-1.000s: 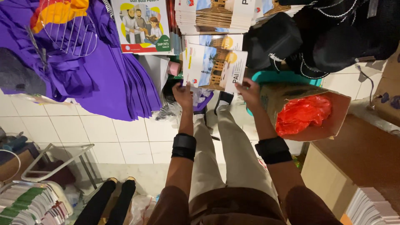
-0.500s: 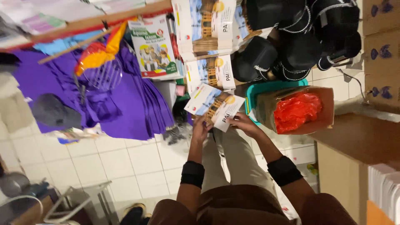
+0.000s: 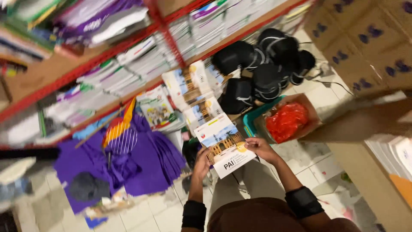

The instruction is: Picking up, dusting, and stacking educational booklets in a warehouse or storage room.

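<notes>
I see both hands pinching a white picture-cover book (image 3: 224, 148) over the lap, left hand (image 3: 201, 161) at its 7 o'clock edge, right hand (image 3: 259, 148) at 3 o'clock, keeping it flat, red bag (image 3: 286, 121) at 2 o'clock.

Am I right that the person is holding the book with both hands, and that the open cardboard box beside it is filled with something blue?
Not quite. In the head view both hands, the left hand and the right hand, do hold the book, but the open cardboard box beside it is filled with something red, not blue.
</notes>
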